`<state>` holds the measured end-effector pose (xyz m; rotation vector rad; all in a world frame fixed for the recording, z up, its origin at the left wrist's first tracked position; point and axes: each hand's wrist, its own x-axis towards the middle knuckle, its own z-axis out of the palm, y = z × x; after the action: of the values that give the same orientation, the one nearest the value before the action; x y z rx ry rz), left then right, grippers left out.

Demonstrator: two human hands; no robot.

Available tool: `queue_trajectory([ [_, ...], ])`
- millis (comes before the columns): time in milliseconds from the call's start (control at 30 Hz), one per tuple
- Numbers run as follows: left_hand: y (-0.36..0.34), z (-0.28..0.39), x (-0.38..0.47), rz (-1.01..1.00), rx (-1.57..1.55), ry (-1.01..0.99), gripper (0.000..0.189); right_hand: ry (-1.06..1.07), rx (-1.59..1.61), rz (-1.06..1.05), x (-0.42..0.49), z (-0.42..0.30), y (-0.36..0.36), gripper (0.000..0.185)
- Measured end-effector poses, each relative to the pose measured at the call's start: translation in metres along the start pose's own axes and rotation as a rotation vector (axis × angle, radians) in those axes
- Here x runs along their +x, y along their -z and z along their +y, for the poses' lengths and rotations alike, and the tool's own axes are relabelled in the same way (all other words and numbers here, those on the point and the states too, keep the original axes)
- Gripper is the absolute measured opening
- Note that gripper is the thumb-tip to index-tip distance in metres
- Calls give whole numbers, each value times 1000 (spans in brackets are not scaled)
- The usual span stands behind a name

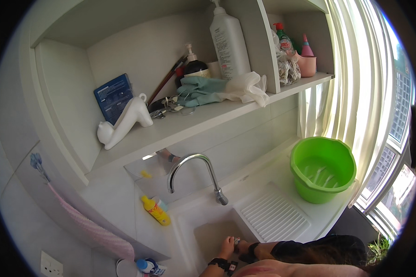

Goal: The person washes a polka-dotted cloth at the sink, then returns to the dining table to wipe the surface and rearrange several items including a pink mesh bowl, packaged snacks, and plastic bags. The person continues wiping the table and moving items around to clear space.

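Over the near part of the white sink basin, my hands are close together. My left hand comes from the bottom edge, a black band at its wrist, with its fingers curled at a small, partly whitish item too small to identify. My right hand, also with a black wristband, comes from the right against the same item; its fingers are mostly hidden, so its grip cannot be told. The chrome gooseneck faucet arches beyond both hands.
A ribbed drainboard lies right of the basin, with a green plastic tub behind it. A yellow bottle stands at the sink's left rim. Overhead, a shelf holds rubber gloves, a white figurine and pump bottles. A pink towel hangs left.
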<state>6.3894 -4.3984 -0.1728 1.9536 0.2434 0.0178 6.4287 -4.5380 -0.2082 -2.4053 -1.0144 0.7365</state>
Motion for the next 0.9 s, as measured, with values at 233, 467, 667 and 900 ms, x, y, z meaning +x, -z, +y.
queue_trajectory([
  [233, 23, -83, -26, -238, 463, 420, 33, 45, -420, -244, 30, 22, 0, 62],
  [467, -2, -31, -10, -258, -746, 432, 23, 453, 455, 49, 25, 61, -49, 52],
  [667, -4, -14, -10, 10, 4, 17, 37, 208, 268, -22, -5, 10, 14, 55],
  [900, 22, -77, -37, -314, 679, 372, 32, 216, 178, -109, 27, 34, -26, 46],
])
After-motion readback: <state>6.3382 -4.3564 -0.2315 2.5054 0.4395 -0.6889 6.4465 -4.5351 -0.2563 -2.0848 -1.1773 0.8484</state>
